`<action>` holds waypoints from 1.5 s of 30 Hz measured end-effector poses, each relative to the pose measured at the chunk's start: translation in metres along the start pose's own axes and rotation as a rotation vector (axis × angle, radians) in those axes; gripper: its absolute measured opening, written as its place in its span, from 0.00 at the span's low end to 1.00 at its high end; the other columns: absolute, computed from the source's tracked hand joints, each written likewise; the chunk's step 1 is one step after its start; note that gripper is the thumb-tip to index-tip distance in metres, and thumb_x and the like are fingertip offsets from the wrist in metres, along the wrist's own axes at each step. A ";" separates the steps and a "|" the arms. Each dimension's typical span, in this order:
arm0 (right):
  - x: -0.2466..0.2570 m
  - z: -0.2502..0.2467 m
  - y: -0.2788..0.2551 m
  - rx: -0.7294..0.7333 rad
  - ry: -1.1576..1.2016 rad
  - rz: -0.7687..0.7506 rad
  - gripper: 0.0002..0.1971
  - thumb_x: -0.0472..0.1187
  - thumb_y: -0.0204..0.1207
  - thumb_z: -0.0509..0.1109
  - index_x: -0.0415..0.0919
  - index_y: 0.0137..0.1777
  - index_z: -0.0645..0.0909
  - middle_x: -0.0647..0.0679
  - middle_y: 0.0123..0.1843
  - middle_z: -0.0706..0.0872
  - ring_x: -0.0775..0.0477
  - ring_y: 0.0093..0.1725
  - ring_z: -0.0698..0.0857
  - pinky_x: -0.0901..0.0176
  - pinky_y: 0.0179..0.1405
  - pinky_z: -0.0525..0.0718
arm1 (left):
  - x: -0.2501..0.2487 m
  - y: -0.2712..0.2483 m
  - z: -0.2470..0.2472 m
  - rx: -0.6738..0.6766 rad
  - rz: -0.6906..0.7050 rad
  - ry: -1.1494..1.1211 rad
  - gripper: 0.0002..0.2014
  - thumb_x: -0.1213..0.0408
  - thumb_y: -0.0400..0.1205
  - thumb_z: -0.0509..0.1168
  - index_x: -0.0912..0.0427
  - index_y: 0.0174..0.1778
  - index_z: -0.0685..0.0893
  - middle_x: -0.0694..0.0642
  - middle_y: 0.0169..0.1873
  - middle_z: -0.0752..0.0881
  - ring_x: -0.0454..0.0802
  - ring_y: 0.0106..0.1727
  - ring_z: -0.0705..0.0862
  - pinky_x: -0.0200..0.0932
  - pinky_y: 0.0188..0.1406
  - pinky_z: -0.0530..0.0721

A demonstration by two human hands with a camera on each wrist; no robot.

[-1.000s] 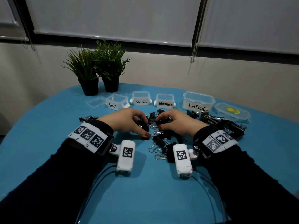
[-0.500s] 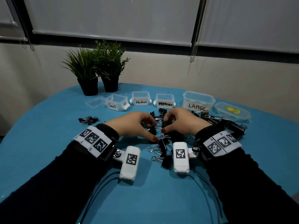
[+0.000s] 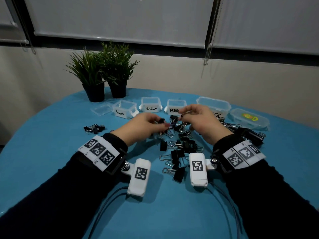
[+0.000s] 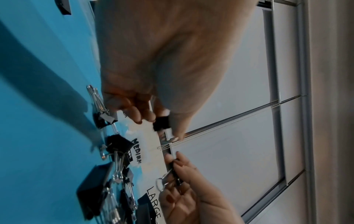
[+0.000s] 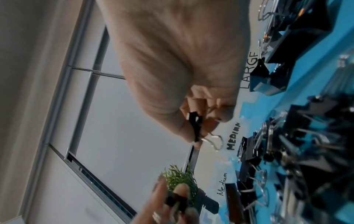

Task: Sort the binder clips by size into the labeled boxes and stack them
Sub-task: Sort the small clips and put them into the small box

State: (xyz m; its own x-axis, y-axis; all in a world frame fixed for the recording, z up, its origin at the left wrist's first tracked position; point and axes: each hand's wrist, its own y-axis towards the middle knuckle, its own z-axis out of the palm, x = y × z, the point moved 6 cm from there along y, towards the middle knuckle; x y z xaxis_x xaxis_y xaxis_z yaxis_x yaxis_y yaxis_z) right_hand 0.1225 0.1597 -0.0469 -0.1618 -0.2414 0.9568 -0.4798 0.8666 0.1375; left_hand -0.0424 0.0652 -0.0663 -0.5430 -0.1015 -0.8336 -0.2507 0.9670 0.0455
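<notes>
Several black binder clips [image 3: 179, 147] lie heaped on the blue table, in front of a row of clear boxes labeled Small [image 3: 123, 109], Medium [image 3: 150, 105], MEDIUM [image 3: 174, 106] and LARGE [image 3: 214, 104]. My left hand [image 3: 160, 121] is raised above the heap and pinches a small black clip [image 4: 161, 123] between thumb and fingers. My right hand [image 3: 183, 115] is also lifted, in front of the MEDIUM box. It pinches a black clip [image 5: 195, 125] whose wire handle sticks out. The two hands are a little apart.
Two potted plants [image 3: 103, 73] stand at the back left. A loose lid [image 3: 101, 109] lies beside the Small box, and a lidded container [image 3: 248, 119] sits at the far right. A small clip cluster [image 3: 94, 128] lies at left, large clips [image 3: 250, 135] at right.
Both hands have risen off the heap and moved away from me toward the boxes, each now holding a clip in the air. The heap below them is uncovered.
</notes>
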 end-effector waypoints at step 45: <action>-0.009 0.039 0.001 0.284 -0.463 0.004 0.18 0.33 0.65 0.87 0.41 0.51 0.84 0.47 0.42 0.89 0.52 0.38 0.86 0.58 0.44 0.87 | 0.023 0.020 -0.016 -0.004 -0.186 0.334 0.29 0.51 0.66 0.85 0.47 0.61 0.82 0.46 0.52 0.82 0.48 0.53 0.82 0.46 0.58 0.84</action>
State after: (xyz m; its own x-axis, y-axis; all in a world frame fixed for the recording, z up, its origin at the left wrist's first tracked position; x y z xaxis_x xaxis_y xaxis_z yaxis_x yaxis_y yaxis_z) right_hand 0.0900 0.1456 -0.0653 -0.4967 -0.4610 0.7354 -0.6818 0.7315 -0.0019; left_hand -0.0728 0.0782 -0.0752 -0.7193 -0.3461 -0.6024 -0.3724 0.9241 -0.0863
